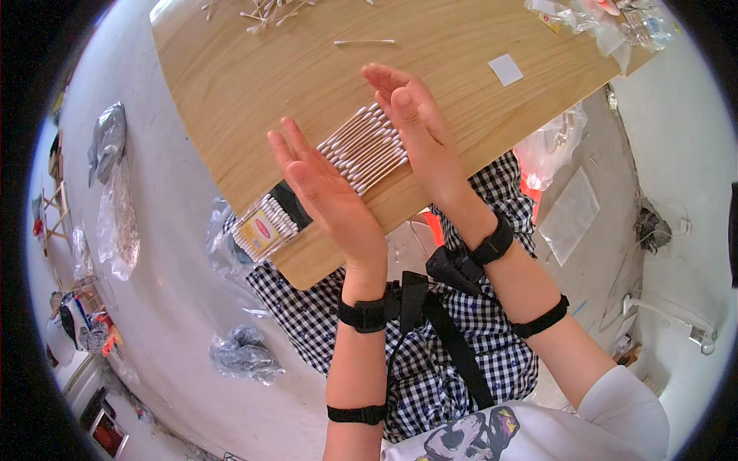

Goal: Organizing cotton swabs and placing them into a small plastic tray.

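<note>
Many cotton swabs [365, 148] with wooden sticks and white tips lie side by side on the wooden table [223, 92]. My left hand [329, 198] stands on edge at their left end, fingers stretched, palm toward the tips. At the right end my right hand [424, 132] is held the same way, its fingers straight and partly over the tips. Neither hand grasps anything; the palms face each other across the row. Whether the palms press on the tips cannot be made out. One single swab [364, 42] lies apart, farther up the table.
Loose swabs [269, 11] are scattered at the far edge. A white square of paper [505, 69] lies to the right, with clear plastic packaging [615, 27] at the far right corner. A pack of swabs [265, 229] with a yellow label is by the table's near left edge.
</note>
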`<state>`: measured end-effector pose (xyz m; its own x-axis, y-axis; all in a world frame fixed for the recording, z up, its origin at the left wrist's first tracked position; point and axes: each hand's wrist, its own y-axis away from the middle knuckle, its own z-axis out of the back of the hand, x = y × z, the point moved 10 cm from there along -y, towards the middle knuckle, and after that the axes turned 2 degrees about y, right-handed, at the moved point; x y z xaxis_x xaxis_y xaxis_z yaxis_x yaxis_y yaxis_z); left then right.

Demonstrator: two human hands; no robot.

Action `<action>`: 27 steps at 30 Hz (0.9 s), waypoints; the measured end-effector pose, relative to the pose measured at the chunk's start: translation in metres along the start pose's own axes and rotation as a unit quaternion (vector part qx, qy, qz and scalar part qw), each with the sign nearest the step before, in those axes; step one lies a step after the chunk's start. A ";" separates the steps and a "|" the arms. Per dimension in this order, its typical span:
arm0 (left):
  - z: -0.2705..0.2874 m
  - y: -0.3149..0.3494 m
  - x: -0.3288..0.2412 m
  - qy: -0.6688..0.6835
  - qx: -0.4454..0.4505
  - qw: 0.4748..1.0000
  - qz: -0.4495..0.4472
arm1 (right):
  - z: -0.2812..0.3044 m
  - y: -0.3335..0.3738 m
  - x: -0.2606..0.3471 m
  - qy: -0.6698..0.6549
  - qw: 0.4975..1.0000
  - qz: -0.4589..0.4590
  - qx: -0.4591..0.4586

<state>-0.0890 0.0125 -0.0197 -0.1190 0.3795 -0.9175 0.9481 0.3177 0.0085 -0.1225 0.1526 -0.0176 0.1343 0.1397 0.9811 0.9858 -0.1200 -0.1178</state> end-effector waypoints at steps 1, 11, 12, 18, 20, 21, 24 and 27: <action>0.000 -0.001 -0.001 0.003 -0.001 1.000 0.000 | 0.001 -0.002 0.001 -0.001 1.000 0.000 0.000; -0.010 -0.011 0.003 -0.012 0.030 0.999 0.008 | -0.008 -0.013 -0.004 -0.027 0.999 -0.002 0.021; -0.013 -0.012 0.004 -0.010 0.041 0.999 0.014 | -0.004 -0.012 -0.003 -0.037 0.999 -0.003 0.019; 0.000 -0.002 -0.005 -0.019 0.032 0.999 0.000 | 0.024 -0.003 0.007 -0.043 0.999 0.001 -0.022; -0.003 0.005 -0.001 -0.028 0.028 0.999 0.004 | 0.014 0.008 -0.004 -0.047 0.999 -0.011 -0.013; -0.007 0.008 -0.001 -0.023 0.032 0.999 0.005 | 0.005 0.011 -0.005 -0.054 0.998 -0.023 0.000; -0.010 0.008 -0.004 -0.009 0.031 0.999 0.004 | -0.003 0.014 0.003 -0.034 0.999 -0.014 0.029; -0.010 0.006 -0.010 -0.082 0.042 0.995 -0.033 | 0.013 0.012 0.003 -0.050 0.999 -0.016 -0.001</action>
<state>-0.0850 0.0193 -0.0065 -0.1374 0.2106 -0.9679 0.9619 0.2615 -0.0797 -0.1090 0.1640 -0.0181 0.1122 0.2406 0.9641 0.9894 -0.1168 -0.0860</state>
